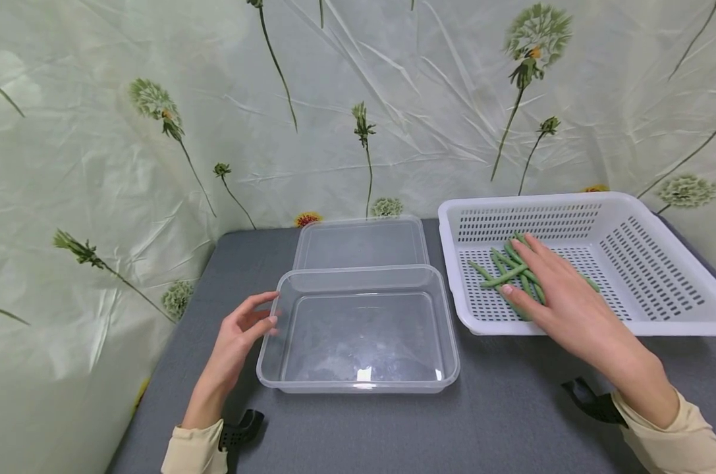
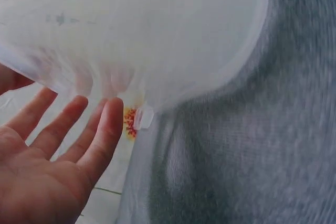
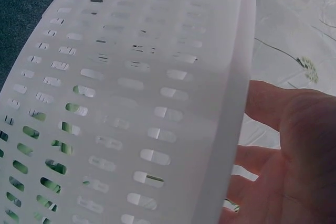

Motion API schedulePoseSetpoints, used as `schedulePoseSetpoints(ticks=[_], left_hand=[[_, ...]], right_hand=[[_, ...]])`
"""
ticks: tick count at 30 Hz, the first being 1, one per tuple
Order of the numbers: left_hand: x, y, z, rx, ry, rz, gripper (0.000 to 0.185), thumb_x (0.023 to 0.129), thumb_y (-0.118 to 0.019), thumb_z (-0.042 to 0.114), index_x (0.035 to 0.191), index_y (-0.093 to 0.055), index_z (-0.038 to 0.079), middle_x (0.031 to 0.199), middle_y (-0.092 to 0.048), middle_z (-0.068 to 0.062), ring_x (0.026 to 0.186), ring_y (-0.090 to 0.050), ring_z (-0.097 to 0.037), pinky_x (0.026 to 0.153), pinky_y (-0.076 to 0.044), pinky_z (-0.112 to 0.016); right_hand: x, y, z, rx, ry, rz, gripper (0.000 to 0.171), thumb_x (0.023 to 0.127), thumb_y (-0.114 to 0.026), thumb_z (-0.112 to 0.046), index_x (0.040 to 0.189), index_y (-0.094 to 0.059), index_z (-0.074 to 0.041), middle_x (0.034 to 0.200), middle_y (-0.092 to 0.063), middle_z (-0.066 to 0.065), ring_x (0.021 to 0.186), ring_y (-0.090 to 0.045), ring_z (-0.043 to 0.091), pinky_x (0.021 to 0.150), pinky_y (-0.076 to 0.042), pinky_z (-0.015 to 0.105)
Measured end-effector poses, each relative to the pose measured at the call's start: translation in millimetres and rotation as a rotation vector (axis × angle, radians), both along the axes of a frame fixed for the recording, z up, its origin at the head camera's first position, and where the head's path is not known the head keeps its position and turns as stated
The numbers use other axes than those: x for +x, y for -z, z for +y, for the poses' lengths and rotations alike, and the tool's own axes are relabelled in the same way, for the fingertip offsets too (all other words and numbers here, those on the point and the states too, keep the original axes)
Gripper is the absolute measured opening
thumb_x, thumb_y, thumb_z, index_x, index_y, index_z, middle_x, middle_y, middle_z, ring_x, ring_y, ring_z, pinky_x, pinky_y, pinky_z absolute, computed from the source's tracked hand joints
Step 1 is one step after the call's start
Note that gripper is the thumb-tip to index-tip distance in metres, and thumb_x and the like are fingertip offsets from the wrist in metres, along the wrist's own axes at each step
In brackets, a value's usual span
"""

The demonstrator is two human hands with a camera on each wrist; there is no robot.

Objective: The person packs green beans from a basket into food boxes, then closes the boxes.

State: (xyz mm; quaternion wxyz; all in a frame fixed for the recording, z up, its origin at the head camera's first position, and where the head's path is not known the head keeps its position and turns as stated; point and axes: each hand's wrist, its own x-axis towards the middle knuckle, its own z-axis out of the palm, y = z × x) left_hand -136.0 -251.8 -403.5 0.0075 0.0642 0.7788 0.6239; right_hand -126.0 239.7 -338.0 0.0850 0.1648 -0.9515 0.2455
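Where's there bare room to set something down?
The gray tabletop is bare in front of the clear container, whose floor is bare too. Crowded: behind it, by the lid; left of it, by the left hand; and left inside the white basket, green beans under the right hand.

Here from the head I'm looking forward and down across the counter (image 1: 358, 434); my left-wrist view faces the clear container (image 2: 210, 35) very near; my right-wrist view, probably low, hugs the white basket (image 3: 210, 129), which the head view shares.
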Motion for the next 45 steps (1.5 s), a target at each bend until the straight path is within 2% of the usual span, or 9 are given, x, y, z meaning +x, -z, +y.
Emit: schedulePoseSetpoints(ticks=[14,20,26,29,31,34,37,41,45], left_hand=[[-2.1,2.8,3.1,0.139,0.006,-0.069,0.044,0.101,-0.056,0.011,0.141,-0.044,-0.001,0.146,-0.039,-0.021,0.127,-0.05,-0.031,0.091,-0.052,-0.036],[-1.1,3.1,1.7,0.16,0.019,-0.083,0.044,0.1,-0.057,0.011,0.141,-0.045,0.002,0.148,-0.04,-0.014,0.129,-0.05,-0.029,0.092,-0.052,-0.037],[0.1,3.1,-0.7,0.173,0.031,-0.078,0.045,0.1,-0.058,0.011,0.142,-0.045,0.0,0.148,-0.04,-0.013,0.128,-0.052,-0.027,0.09,-0.053,-0.036],[-1.4,2.5,-0.7,0.178,0.037,-0.08,0.045,0.1,-0.057,0.01,0.142,-0.045,-0.001,0.148,-0.04,-0.012,0.127,-0.052,-0.027,0.09,-0.053,-0.037],[-2.5,1.8,-0.4,0.179,0.037,-0.082,0.045,0.1,-0.057,0.01,0.142,-0.045,-0.001,0.147,-0.04,-0.011,0.126,-0.052,-0.026,0.09,-0.053,-0.037],[-2.9,1.4,-0.6,0.169,0.036,-0.083,0.045,0.1,-0.058,0.011,0.142,-0.045,0.0,0.147,-0.04,-0.011,0.126,-0.052,-0.026,0.091,-0.053,-0.037],[-1.9,1.9,-0.7,0.159,0.037,-0.081,0.046,0.1,-0.058,0.011,0.142,-0.045,0.0,0.148,-0.04,-0.012,0.127,-0.052,-0.027,0.091,-0.053,-0.037],[-1.3,2.6,-0.3,0.158,0.035,-0.076,0.046,0.1,-0.058,0.011,0.142,-0.044,-0.001,0.148,-0.04,-0.013,0.125,-0.053,-0.025,0.09,-0.053,-0.037],[-2.1,2.2,0.1,0.164,0.032,-0.08,0.046,0.1,-0.058,0.01,0.143,-0.044,0.0,0.147,-0.041,-0.012,0.124,-0.054,-0.023,0.09,-0.053,-0.037]], right_hand=[[-3.8,1.1,5.5,-0.004,-0.026,0.008,0.073,0.1,-0.058,-0.033,0.157,-0.02,-0.005,0.161,-0.014,0.021,0.147,-0.012,0.038,0.118,-0.004,0.053],[-4.7,-0.3,3.5,-0.075,-0.048,0.069,0.072,0.097,-0.065,-0.026,0.156,-0.027,-0.013,0.157,-0.028,0.018,0.142,-0.026,0.04,0.116,-0.017,0.052],[-5.1,-5.9,5.0,-0.164,-0.025,0.139,0.068,0.093,-0.07,-0.015,0.152,-0.037,-0.012,0.148,-0.042,0.021,0.13,-0.041,0.045,0.103,-0.033,0.062],[-3.0,-11.0,10.7,-0.201,0.014,0.153,0.066,0.093,-0.07,-0.013,0.152,-0.039,-0.017,0.145,-0.046,0.019,0.123,-0.048,0.042,0.097,-0.042,0.041],[-2.3,-14.3,14.6,-0.219,0.037,0.159,0.065,0.093,-0.069,-0.013,0.151,-0.041,-0.021,0.142,-0.049,0.017,0.119,-0.05,0.035,0.09,-0.04,0.024],[-3.3,-18.6,18.9,-0.251,0.035,0.177,0.063,0.093,-0.07,-0.011,0.149,-0.045,-0.022,0.138,-0.053,0.016,0.12,-0.049,0.016,0.085,-0.033,0.008],[-3.2,-22.3,23.0,-0.27,0.03,0.16,0.06,0.093,-0.069,-0.011,0.148,-0.047,-0.023,0.137,-0.055,0.015,0.12,-0.047,0.003,0.088,-0.031,0.005],[-4.6,-27.5,29.0,-0.284,0.022,0.081,0.056,0.095,-0.068,-0.013,0.147,-0.048,-0.022,0.139,-0.053,0.014,0.12,-0.049,0.009,0.088,-0.032,0.003],[-10.5,-32.2,36.6,-0.277,-0.007,0.029,0.053,0.094,-0.069,-0.013,0.143,-0.051,-0.016,0.138,-0.053,0.011,0.113,-0.049,-0.003,0.087,-0.034,0.002]])
